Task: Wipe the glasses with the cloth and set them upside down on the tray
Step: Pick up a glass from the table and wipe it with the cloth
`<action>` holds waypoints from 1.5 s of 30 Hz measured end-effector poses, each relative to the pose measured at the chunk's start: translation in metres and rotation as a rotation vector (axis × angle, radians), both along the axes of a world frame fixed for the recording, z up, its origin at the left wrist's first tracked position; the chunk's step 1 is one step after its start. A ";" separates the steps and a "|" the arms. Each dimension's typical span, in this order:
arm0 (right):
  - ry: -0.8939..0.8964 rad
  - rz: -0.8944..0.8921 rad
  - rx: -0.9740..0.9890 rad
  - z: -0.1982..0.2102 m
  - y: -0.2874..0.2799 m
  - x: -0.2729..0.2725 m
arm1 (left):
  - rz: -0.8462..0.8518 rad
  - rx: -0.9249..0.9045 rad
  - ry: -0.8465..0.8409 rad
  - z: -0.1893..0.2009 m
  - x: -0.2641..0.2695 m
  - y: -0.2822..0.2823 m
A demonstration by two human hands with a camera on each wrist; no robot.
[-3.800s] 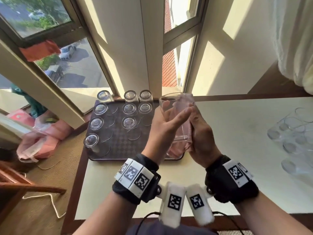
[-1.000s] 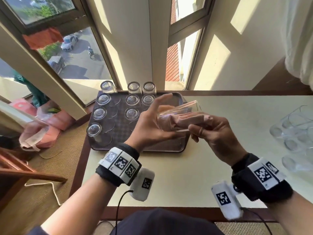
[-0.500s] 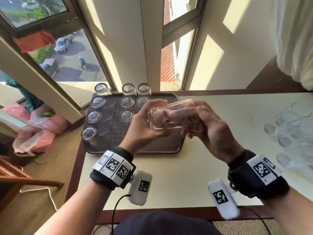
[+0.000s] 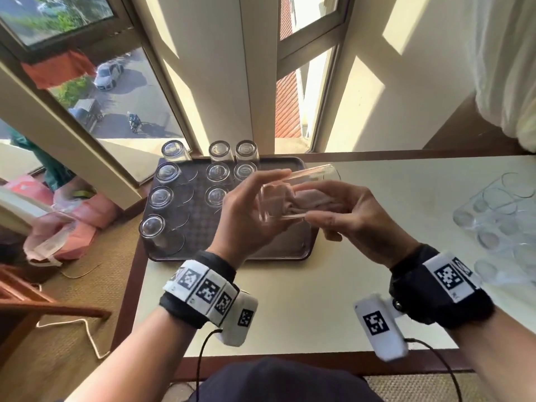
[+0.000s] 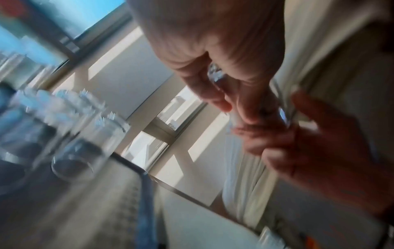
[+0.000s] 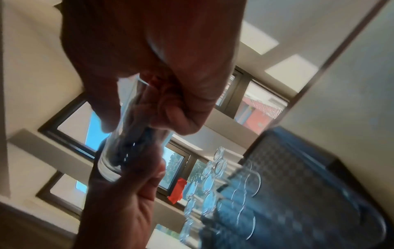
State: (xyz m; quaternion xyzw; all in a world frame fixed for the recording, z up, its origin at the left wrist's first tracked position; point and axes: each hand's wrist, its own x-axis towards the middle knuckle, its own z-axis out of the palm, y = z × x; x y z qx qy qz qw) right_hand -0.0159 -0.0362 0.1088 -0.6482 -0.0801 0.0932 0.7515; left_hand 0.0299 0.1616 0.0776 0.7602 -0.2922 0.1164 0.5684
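A clear glass (image 4: 293, 195) lies on its side in the air above the right half of the dark tray (image 4: 278, 252). My left hand (image 4: 249, 216) grips its base end, thumb on top. A pink cloth (image 4: 310, 200) is stuffed inside the glass, and my right hand (image 4: 342, 213) pinches that cloth at the glass's mouth. The right wrist view shows the glass (image 6: 127, 134) between both hands. Several glasses (image 4: 216, 172) stand upside down on the tray's left and back parts.
Several more clear glasses (image 4: 501, 216) stand mouth up on the cream table (image 4: 304, 309) at the right. Window frames and a wall rise just behind the tray. A wooden chair (image 4: 34, 303) and pink bags (image 4: 72, 224) sit on the floor to the left.
The glass was upright earlier and now lies sideways with the cloth pushed inside. In the last second both hands shifted slightly and the right hand kept working the cloth in the mouth.
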 end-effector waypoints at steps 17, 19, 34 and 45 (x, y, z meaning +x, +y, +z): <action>-0.068 -0.029 -0.093 0.005 -0.011 0.006 | -0.151 -0.054 0.359 0.007 0.004 0.004; -0.208 -0.009 -0.198 0.006 -0.009 0.006 | -0.251 -0.240 0.706 0.008 0.001 0.004; -0.199 0.030 -0.173 0.005 -0.007 0.000 | -0.307 -0.166 0.717 0.015 0.012 0.009; -0.217 -0.045 -0.178 0.001 -0.002 -0.003 | -0.260 -0.248 0.690 0.001 0.005 0.005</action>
